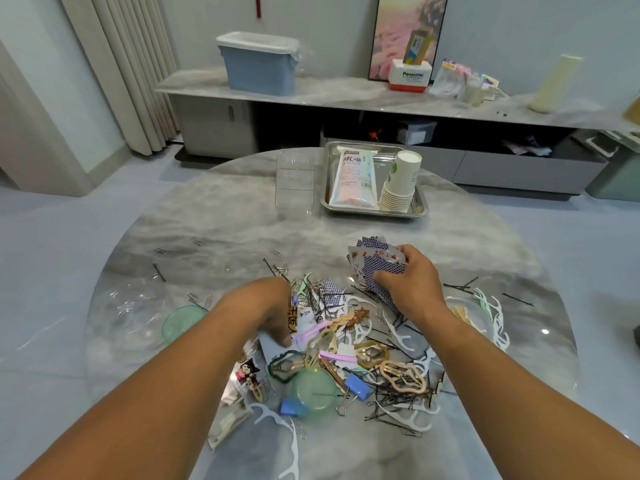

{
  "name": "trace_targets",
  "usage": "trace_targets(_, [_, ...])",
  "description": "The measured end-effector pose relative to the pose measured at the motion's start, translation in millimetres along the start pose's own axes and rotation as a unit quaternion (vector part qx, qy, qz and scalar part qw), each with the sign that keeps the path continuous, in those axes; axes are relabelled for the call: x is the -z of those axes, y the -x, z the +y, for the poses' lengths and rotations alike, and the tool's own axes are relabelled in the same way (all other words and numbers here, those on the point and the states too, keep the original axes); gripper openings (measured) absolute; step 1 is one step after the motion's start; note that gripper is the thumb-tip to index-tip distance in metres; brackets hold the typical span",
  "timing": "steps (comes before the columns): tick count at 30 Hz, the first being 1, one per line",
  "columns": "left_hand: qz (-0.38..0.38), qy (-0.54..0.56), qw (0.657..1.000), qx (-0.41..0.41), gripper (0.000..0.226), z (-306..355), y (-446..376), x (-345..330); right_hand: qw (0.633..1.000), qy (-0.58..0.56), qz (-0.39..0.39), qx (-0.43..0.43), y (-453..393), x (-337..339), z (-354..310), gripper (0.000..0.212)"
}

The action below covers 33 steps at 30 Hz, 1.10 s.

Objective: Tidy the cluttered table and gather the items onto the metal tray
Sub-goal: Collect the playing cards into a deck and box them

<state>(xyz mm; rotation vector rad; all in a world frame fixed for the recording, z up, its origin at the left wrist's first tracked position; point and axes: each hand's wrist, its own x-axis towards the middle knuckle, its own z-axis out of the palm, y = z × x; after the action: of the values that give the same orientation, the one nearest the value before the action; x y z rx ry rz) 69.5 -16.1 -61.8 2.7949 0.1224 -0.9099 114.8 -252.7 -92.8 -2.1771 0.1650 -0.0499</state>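
A metal tray stands at the table's far side, holding a white pouch and a stack of paper cups. My right hand grips a bunch of blue-backed playing cards just above the table. My left hand reaches down into a pile of clutter of hair clips, bobby pins, floss picks, binder clips and paper clips; its fingers are blurred and partly hidden. One more playing card lies in the pile. A green round lid sits at the pile's near edge.
A clear plastic organiser box lies left of the tray. Another green lid and clear plastic bowls sit at the left. Floss picks and bobby pins spread to the right. A low cabinet with boxes stands behind the table.
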Motion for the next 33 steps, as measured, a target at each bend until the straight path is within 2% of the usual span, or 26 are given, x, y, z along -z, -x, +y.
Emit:
trace_targets(4, [0.022,0.102,0.995,-0.011,0.034,-11.5,-5.3,20.8,0.989,-0.127,0.03,-0.069,-4.9,4.4,-8.6,0.043])
trace_targets(7, [0.057,0.264,0.963,0.009,0.025,-18.2,-12.7,25.1,0.94,-0.301,0.037,-0.156,-7.1,8.9,-17.0,0.051])
trace_targets(10, [0.058,0.462,0.884,0.042,0.025,-17.5,-16.8,20.9,0.867,-0.44,-0.011,-0.233,-6.8,10.3,-24.4,0.047])
trace_targets(13, [0.031,0.625,0.779,0.034,0.026,-2.3,-17.7,17.6,0.82,-0.49,-0.08,-0.284,-2.9,7.1,-36.1,0.037])
trace_targets(15, [0.021,0.692,0.722,0.009,0.026,15.9,-16.4,16.3,0.809,-0.497,-0.112,-0.293,0.1,0.8,-44.0,0.033])
trace_targets(20, [-0.01,0.757,0.651,-0.056,0.025,60.6,-9.9,9.9,0.823,-0.491,-0.117,-0.26,4.8,-20.2,-54.2,0.042])
trace_targets(21, [-0.016,0.75,0.657,-0.072,0.027,63.2,-10.1,9.6,0.827,-0.491,-0.111,-0.252,3.7,-20.7,-53.6,0.042])
trace_targets(22, [-0.014,0.725,0.684,-0.084,0.029,62.1,-11.6,9.0,0.832,-0.488,-0.101,-0.243,2.1,-19.2,-52.2,0.042])
trace_targets(23, [0.01,0.665,0.74,-0.094,0.031,57.6,-15.0,8.5,0.842,-0.479,-0.083,-0.234,-0.7,-15.7,-49.6,0.041])
trace_targets(25, [0.097,0.452,0.877,-0.132,0.034,40.6,-24.7,4.6,0.875,-0.435,-0.022,-0.211,-6.4,-6.6,-42.4,0.045])
trace_targets(26, [0.123,0.348,0.916,-0.158,0.035,31.3,-28.6,-0.4,0.889,-0.411,0.002,-0.2,-8.7,-1.9,-38.1,0.047])
trace_targets(28, [0.112,0.198,0.955,-0.19,0.04,17.5,-32.7,-11.9,0.902,-0.388,0.026,-0.19,-11.2,5.4,-30.2,0.047])
trace_targets(30, [0.116,0.071,0.973,-0.187,0.052,10.6,-36.4,-19.6,0.901,-0.385,0.035,-0.198,-12.2,11.3,-23.8,0.047])
trace_targets(33, [0.152,0.027,0.975,-0.16,0.041,2.5,-39.1,-12.8,0.902,-0.376,0.052,-0.206,-12.8,16.8,-18.0,0.049])
